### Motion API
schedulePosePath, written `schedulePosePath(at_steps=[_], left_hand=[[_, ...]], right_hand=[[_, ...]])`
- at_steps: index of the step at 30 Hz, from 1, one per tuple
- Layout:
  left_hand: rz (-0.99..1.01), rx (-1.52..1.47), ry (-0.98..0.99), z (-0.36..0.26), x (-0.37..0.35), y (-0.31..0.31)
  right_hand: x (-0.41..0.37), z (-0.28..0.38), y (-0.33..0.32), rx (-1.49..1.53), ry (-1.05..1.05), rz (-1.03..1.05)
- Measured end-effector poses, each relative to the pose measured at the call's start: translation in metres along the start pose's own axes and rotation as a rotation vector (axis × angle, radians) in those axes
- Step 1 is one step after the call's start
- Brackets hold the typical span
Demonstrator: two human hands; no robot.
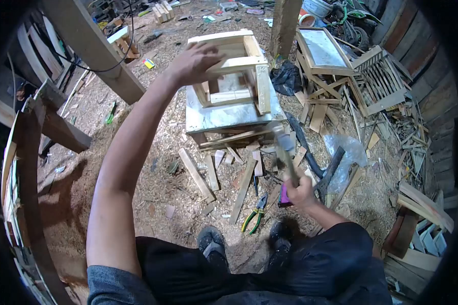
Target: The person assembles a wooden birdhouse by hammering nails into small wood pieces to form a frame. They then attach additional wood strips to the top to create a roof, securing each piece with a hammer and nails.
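My left hand reaches forward and rests on the left side of a small wooden frame, a box of pale slats standing on a low metal-topped stand. My right hand is lower and closer to me, wrapped around the handle of a hammer. The hammer's head is raised and blurred, just in front of the stand's near edge. My knees and dark shoes show at the bottom.
Wood offcuts and sawdust litter the ground. Green-handled pliers lie by my feet. A slatted wooden frame and a framed panel stand at right. Thick timber posts rise at left.
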State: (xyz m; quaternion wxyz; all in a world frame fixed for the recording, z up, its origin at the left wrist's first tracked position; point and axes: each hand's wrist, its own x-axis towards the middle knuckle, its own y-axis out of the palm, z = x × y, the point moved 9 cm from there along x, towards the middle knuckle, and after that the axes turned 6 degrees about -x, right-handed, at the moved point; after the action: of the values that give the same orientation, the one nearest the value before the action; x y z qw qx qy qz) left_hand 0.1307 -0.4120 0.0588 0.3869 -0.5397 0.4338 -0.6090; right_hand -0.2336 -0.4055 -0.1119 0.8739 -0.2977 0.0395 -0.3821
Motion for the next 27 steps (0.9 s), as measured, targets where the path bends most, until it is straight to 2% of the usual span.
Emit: schedulePosePath(at_steps=[1, 2, 3, 5, 7, 8, 9, 11, 12, 13, 14, 16, 17, 20, 21, 25, 27], left_hand=[[-0.235, 0.090, 0.119, -0.014, -0.009, -0.019], [-0.312, 0.143, 0.102, -0.021, -0.016, -0.020], [-0.325, 0.270, 0.166, -0.036, -0.025, -0.014], [-0.074, -0.087, 0.129, -0.060, -0.036, 0.024], [0.078, -0.083, 0.216, -0.089, -0.053, 0.065], [0.317, 0.006, 0.111, -0.089, -0.052, 0.092], [0.310, 0.003, 0.108, -0.091, -0.051, 0.108], [0.096, -0.049, -0.156, -0.065, -0.048, 0.130], [0.197, -0.126, -0.250, -0.060, -0.039, 0.125], [0.192, -0.129, -0.246, -0.057, -0.028, 0.126], [0.223, -0.225, -0.336, -0.045, -0.019, 0.136], [0.243, -0.365, -0.461, -0.035, -0.016, 0.163], [0.235, -0.364, -0.463, -0.035, -0.020, 0.177], [-0.009, -0.206, -0.330, -0.045, -0.029, 0.175], [-0.002, -0.207, -0.332, -0.042, -0.029, 0.175], [-0.002, -0.268, -0.291, -0.036, -0.026, 0.168], [-0.038, -0.285, -0.272, -0.034, -0.025, 0.165]], right_hand=[[0.008, -0.003, -0.003, 0.120, 0.039, -0.031], [0.020, 0.001, -0.010, 0.114, 0.027, -0.046], [0.034, 0.002, -0.019, 0.106, 0.014, -0.061], [0.065, -0.014, -0.026, 0.082, 0.108, -0.003], [0.105, 0.012, -0.032, 0.152, 0.069, -0.018], [0.124, 0.017, -0.031, 0.147, 0.111, -0.011], [0.145, 0.020, -0.031, 0.142, 0.150, -0.006], [0.186, 0.007, -0.027, 0.095, 0.198, 0.019], [0.206, 0.007, -0.027, 0.090, 0.197, 0.016], [0.221, -0.001, -0.019, 0.039, 0.297, 0.123], [0.228, -0.010, -0.011, -0.012, 0.394, 0.229], [0.241, -0.018, 0.000, 0.009, 0.415, 0.192], [0.246, -0.023, 0.007, 0.037, 0.440, 0.165], [0.245, -0.032, 0.026, 0.243, 0.458, 0.147], [0.241, -0.029, 0.030, 0.353, 0.469, 0.133], [0.228, -0.023, 0.033, 0.413, 0.456, 0.118], [0.224, -0.022, 0.032, 0.327, 0.437, 0.128]])
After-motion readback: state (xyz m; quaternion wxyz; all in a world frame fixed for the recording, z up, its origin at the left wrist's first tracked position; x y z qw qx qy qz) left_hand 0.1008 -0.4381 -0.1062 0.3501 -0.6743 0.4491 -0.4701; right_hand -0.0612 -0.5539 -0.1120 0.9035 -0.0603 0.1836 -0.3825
